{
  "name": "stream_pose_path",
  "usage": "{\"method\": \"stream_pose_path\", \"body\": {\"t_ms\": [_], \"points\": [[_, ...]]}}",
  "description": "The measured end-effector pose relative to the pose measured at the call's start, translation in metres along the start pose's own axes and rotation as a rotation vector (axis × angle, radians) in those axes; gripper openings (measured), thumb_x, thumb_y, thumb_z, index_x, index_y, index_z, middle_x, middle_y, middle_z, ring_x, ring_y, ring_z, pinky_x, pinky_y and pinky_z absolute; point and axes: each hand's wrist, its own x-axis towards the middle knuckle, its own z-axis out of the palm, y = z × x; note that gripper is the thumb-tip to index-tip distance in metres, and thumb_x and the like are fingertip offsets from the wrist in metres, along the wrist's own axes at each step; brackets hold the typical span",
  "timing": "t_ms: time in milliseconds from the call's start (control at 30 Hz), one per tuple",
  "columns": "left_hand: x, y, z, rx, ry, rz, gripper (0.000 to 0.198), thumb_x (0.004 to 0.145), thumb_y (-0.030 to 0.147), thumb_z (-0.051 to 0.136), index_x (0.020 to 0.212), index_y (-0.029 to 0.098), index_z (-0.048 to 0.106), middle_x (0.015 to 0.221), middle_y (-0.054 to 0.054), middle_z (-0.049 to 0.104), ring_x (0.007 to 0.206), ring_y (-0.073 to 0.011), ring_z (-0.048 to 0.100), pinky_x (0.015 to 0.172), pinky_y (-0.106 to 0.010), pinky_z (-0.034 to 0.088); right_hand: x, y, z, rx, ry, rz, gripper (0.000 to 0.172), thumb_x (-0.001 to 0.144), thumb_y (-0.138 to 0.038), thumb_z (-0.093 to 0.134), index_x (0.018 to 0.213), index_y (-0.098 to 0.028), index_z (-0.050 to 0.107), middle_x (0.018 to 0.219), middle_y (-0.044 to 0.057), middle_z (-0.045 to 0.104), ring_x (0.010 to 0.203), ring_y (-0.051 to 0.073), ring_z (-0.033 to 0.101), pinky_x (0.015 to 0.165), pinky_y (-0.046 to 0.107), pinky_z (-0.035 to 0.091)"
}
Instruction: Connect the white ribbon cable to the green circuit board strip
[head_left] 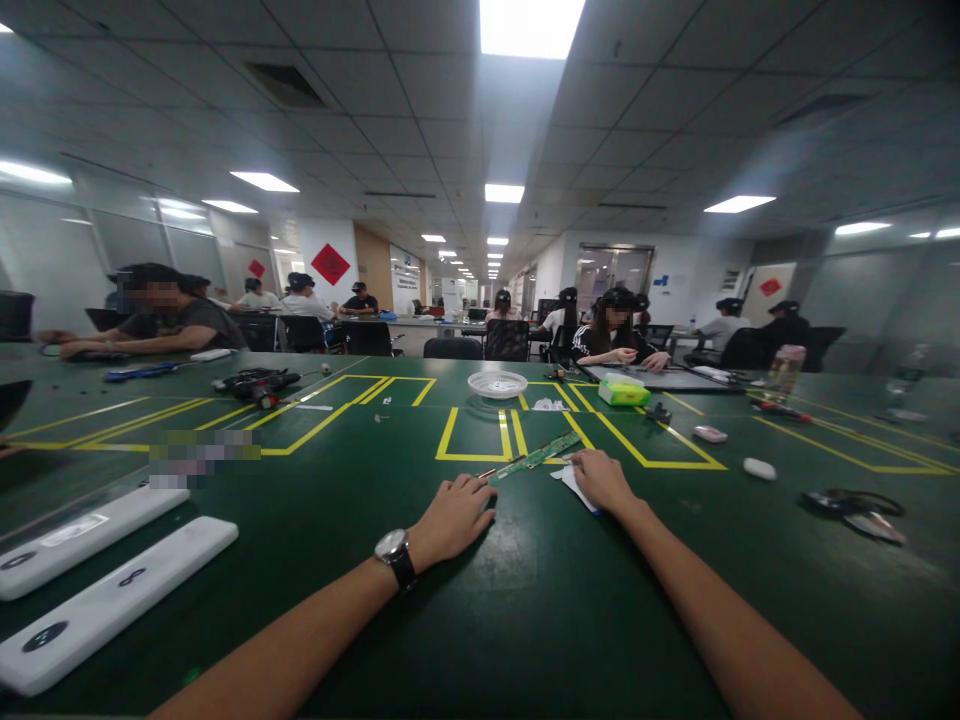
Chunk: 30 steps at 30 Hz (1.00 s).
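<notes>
A long, narrow green circuit board (541,454) lies at a slant on the green table between my hands. My left hand (454,515), with a watch on its wrist, rests at the board's near left end, its thumb apart from its fingers. By its fingertips is a thin copper-coloured piece (487,473); whether they touch cannot be made out. At the board's right side my right hand (602,480) has its fingers drawn together, and what is in them is hidden. A white sheet, perhaps paper or cloth (574,488), shows under that hand, with a bluish edge.
Beyond the board stands a white openwork basket (498,385). Yellow tape lines mark the green table (517,640). Two long white cases (127,600) lie left, a power drill (262,387) farther back. Right are a tissue pack (624,391) and a cable (855,505). Other people sit around.
</notes>
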Motion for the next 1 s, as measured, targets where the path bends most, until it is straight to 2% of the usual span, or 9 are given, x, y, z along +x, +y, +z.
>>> {"method": "stream_pose_path", "body": {"t_ms": [100, 167, 333, 433, 500, 600, 800, 867, 1000], "points": [[0.0, 0.007, -0.007, -0.048, 0.034, 0.0, 0.031, 0.096, 0.033, 0.038, 0.117, 0.02, 0.057, 0.106, -0.01, 0.063, 0.098, -0.0243, 0.054, 0.082, -0.037, 0.042, -0.001, -0.004, -0.005, -0.014, 0.084, 0.068, 0.044, 0.09, -0.029, 0.04, 0.131, -0.015, 0.052, 0.132, 0.013, 0.054, 0.119, 0.028, 0.047, 0.094, 0.042, 0.038], [-0.001, 0.014, -0.01, -0.089, 0.039, 0.036, 0.031, 0.097, 0.031, 0.036, 0.116, 0.019, 0.057, 0.098, -0.009, 0.063, 0.09, -0.0216, 0.056, 0.079, -0.033, 0.042, -0.003, -0.013, -0.008, -0.006, 0.109, 0.051, 0.043, 0.091, -0.035, 0.04, 0.128, -0.016, 0.054, 0.13, 0.014, 0.055, 0.118, 0.028, 0.047, 0.092, 0.04, 0.039], [-0.007, 0.036, -0.014, -0.147, -0.056, 0.309, 0.028, 0.096, 0.026, 0.037, 0.115, 0.022, 0.058, 0.096, -0.007, 0.063, 0.088, -0.0191, 0.057, 0.079, -0.03, 0.043, -0.018, -0.057, -0.009, 0.031, 0.071, -0.062, 0.049, 0.092, -0.052, 0.038, 0.116, -0.017, 0.061, 0.111, 0.014, 0.064, 0.106, 0.028, 0.054, 0.089, 0.038, 0.039], [-0.009, 0.045, -0.014, -0.191, -0.07, 0.429, 0.028, 0.095, 0.024, 0.039, 0.116, 0.021, 0.058, 0.1, -0.007, 0.063, 0.093, -0.0193, 0.057, 0.085, -0.031, 0.042, -0.03, -0.084, -0.005, 0.033, 0.033, -0.108, 0.053, 0.087, -0.056, 0.046, 0.121, -0.017, 0.058, 0.114, 0.015, 0.061, 0.107, 0.029, 0.054, 0.089, 0.037, 0.039], [-0.01, 0.047, -0.014, -0.233, -0.057, 0.462, 0.028, 0.095, 0.022, 0.04, 0.115, 0.021, 0.059, 0.104, -0.007, 0.063, 0.098, -0.0196, 0.055, 0.089, -0.031, 0.041, -0.035, -0.093, -0.004, 0.027, 0.006, -0.128, 0.051, 0.084, -0.05, 0.052, 0.123, -0.018, 0.056, 0.117, 0.015, 0.059, 0.109, 0.029, 0.053, 0.087, 0.036, 0.041], [-0.007, 0.042, -0.013, -0.275, 0.003, 0.387, 0.027, 0.094, 0.021, 0.04, 0.113, 0.021, 0.06, 0.106, -0.007, 0.063, 0.1, -0.0198, 0.053, 0.09, -0.033, 0.041, -0.036, -0.094, -0.005, 0.036, -0.025, -0.149, 0.045, 0.083, -0.035, 0.052, 0.124, -0.017, 0.055, 0.116, 0.015, 0.058, 0.107, 0.027, 0.054, 0.086, 0.034, 0.042], [0.002, 0.011, 0.001, -0.407, 0.161, 0.045, 0.034, 0.091, 0.026, 0.047, 0.125, 0.02, 0.053, 0.114, -0.008, 0.061, 0.108, -0.0223, 0.049, 0.097, -0.038, 0.039, -0.036, -0.087, -0.014, 0.136, -0.047, -0.199, 0.048, 0.075, -0.017, 0.052, 0.124, -0.016, 0.056, 0.116, 0.012, 0.059, 0.102, 0.024, 0.058, 0.085, 0.029, 0.042], [0.006, 0.0, 0.006, -0.497, 0.165, -0.101, 0.041, 0.091, 0.031, 0.047, 0.13, 0.02, 0.048, 0.11, -0.009, 0.061, 0.107, -0.023, 0.051, 0.097, -0.038, 0.039, -0.04, -0.091, -0.016, 0.19, -0.032, -0.229, 0.048, 0.074, -0.015, 0.052, 0.121, -0.017, 0.058, 0.118, 0.011, 0.06, 0.103, 0.022, 0.058, 0.087, 0.028, 0.042], [0.014, -0.016, 0.011, -0.748, 0.135, -0.233, 0.049, 0.092, 0.038, 0.043, 0.136, 0.018, 0.04, 0.101, -0.007, 0.064, 0.096, -0.0196, 0.058, 0.091, -0.033, 0.041, -0.053, -0.11, -0.02, 0.293, -0.032, -0.339, 0.044, 0.076, -0.016, 0.052, 0.119, -0.022, 0.059, 0.113, 0.007, 0.062, 0.096, 0.019, 0.06, 0.082, 0.025, 0.043]]}}
